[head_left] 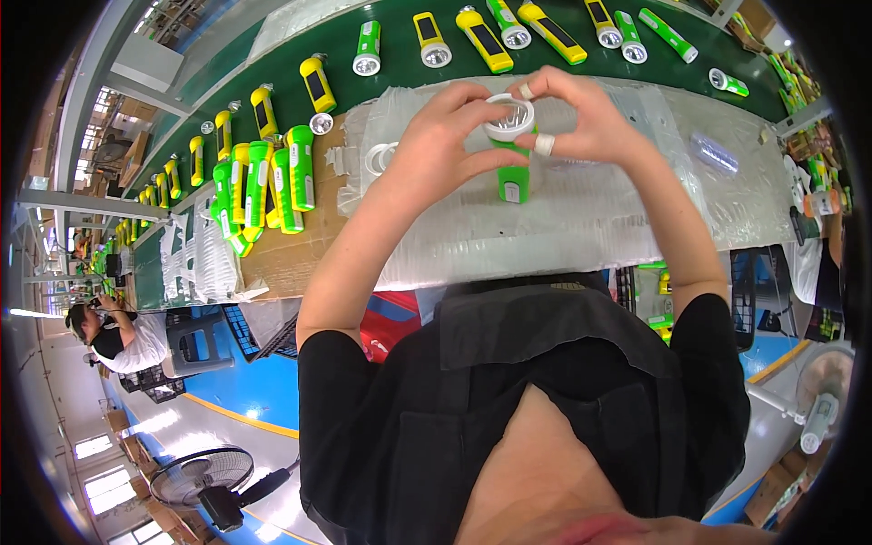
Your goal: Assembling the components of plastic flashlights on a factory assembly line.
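A green flashlight [514,182] stands on the plastic-covered worktop in front of me, its white-rimmed head and shiny reflector facing up. Around the head, my left hand [442,136] curls from the left, thumb and fingertips against the rim and upper body. From the other side my right hand [581,116] grips the rim between thumb and fingers; white tape wraps two of its fingertips. Close to my left wrist lie some white rings [378,158], partly hidden by the arm. A pile of green and yellow flashlights [259,186] rests farther left on brown cardboard.
Beyond the worktop runs a green conveyor belt [400,56] carrying several yellow and green flashlights. A clear, stacked plastic piece [715,153] lies at the right. Metal frame posts [84,109] stand at the left. Co-workers sit at both sides; a fan [202,477] is behind left.
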A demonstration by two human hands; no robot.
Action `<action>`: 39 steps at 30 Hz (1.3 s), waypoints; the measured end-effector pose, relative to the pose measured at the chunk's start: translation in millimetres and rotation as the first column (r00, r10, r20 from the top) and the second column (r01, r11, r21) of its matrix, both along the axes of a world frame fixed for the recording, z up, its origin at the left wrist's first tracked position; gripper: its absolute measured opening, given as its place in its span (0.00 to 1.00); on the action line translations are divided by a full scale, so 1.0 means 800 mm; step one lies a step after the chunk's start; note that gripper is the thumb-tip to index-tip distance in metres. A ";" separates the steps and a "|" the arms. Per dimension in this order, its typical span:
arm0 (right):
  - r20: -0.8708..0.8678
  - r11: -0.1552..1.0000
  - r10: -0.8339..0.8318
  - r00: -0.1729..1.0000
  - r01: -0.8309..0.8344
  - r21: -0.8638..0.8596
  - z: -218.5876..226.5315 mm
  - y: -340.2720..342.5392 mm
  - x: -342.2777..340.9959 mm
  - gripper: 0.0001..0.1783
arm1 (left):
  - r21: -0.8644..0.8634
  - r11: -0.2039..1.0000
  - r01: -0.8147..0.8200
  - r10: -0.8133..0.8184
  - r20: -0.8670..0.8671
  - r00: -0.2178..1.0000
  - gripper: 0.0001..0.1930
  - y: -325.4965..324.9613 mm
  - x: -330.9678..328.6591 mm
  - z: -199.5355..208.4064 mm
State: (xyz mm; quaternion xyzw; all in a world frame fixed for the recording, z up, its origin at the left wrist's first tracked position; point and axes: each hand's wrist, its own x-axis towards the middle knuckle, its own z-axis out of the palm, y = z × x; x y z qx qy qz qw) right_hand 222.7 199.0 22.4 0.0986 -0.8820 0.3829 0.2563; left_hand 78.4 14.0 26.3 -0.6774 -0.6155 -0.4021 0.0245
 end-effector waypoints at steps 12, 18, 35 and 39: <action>0.615 0.956 -0.014 0.788 -0.169 0.239 0.085 0.011 -0.011 0.26 | -0.003 1.000 0.011 -0.010 0.212 0.977 0.22 0.030 0.026 -0.024; 0.583 0.920 -0.015 0.812 -0.218 0.326 0.089 0.010 -0.008 0.21 | 0.038 0.999 0.032 -0.040 0.241 0.970 0.21 0.034 0.030 -0.027; 0.551 0.913 -0.197 0.811 -0.054 0.405 0.084 0.001 -0.004 0.21 | 0.053 0.998 -0.027 0.015 0.215 0.977 0.22 0.037 0.032 -0.031; 0.529 0.892 -0.109 0.842 -0.152 0.426 0.086 0.007 -0.005 0.21 | 0.116 0.993 -0.008 -0.018 0.221 0.975 0.21 0.041 0.034 -0.033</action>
